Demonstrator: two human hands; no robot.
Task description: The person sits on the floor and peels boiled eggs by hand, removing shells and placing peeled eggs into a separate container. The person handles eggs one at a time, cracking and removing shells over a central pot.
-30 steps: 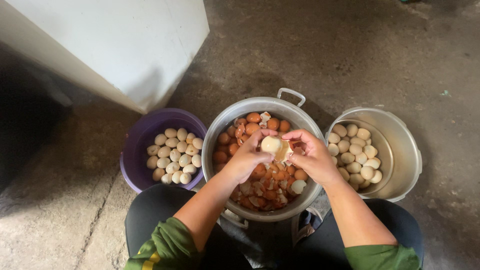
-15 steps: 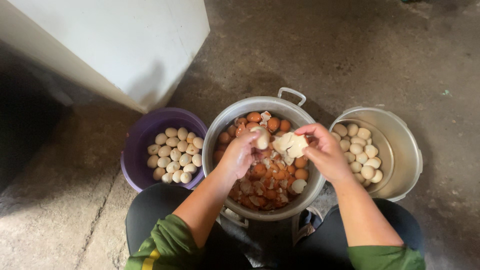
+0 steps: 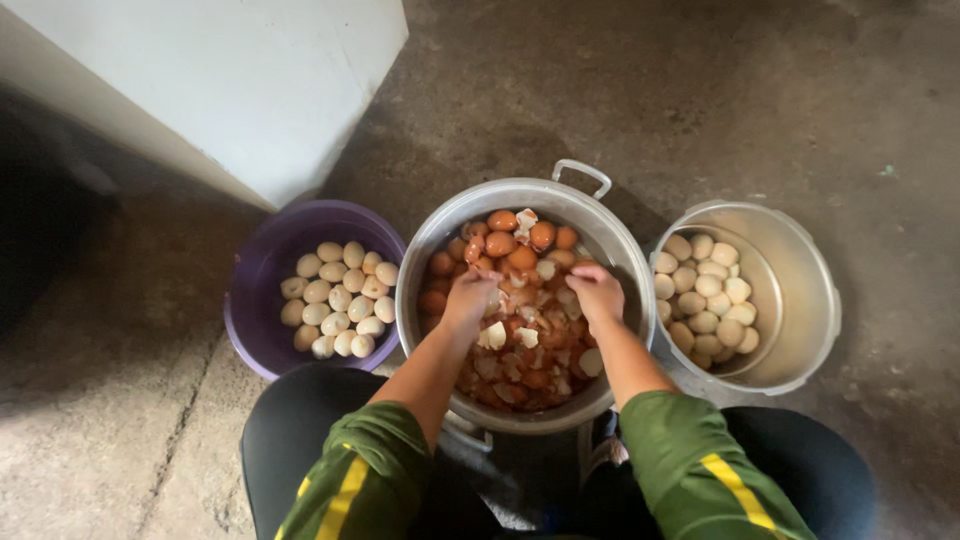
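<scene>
In the head view, both hands were down inside the middle pot [image 3: 520, 195], which stood on the floor [image 3: 760, 90] straight ahead of the person's knees. The left hand [image 3: 470, 296] lay over the left half of the pot's contents, the right hand [image 3: 597, 292] over the right half, the two near each other but apart. Both were turned palm-down with fingers curled into the mass of brown eggs [image 3: 510, 245] and pale shell bits [image 3: 525, 335]. Whether either hand was gripping an egg I could not tell, since the fingertips were buried among the shells.

The unpeeled brown eggs were heaped mostly at the far side of the pot, just beyond both sets of fingertips, so they lay forward of the hands and about equally close to each. Broken shell filled the near side, under the wrists.

A purple basin [image 3: 262, 262] holding pale peeled eggs [image 3: 340, 298] sat touching or just beside the pot on the left, nearer the left hand. A second metal pot [image 3: 810, 275] with more pale eggs [image 3: 705, 300] stood just beside the middle pot on the right, nearer the right hand. A white box [image 3: 220, 80] rose at the far left.
</scene>
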